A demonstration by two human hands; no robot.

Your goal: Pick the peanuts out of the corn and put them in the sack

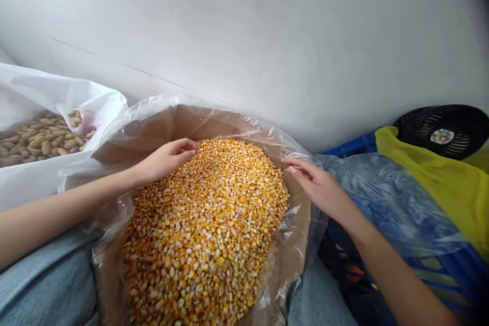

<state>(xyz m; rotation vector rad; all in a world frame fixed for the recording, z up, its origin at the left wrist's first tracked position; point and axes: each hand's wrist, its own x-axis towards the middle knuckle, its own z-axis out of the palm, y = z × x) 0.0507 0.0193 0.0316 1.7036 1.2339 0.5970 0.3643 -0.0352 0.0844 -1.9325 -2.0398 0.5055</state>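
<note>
- Lying in the clear bag [296, 221], the corn [214, 214] sits between the knees.
- Left hand [166, 159] bends loosely by the corn; right hand [324, 188] is at the bag's right side. I can't tell if either pinches anything.
- Touching more corn needs a small dip; above is open.
- Wall [275, 51] stands close behind.

Two hands [168, 160], one plastic-lined corn container [298, 237], one white peanut sack [101, 99], one yellow cloth [433, 175], one black round grille [414, 130]

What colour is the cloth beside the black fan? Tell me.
The cloth is yellow, as the head view shows best.
</note>
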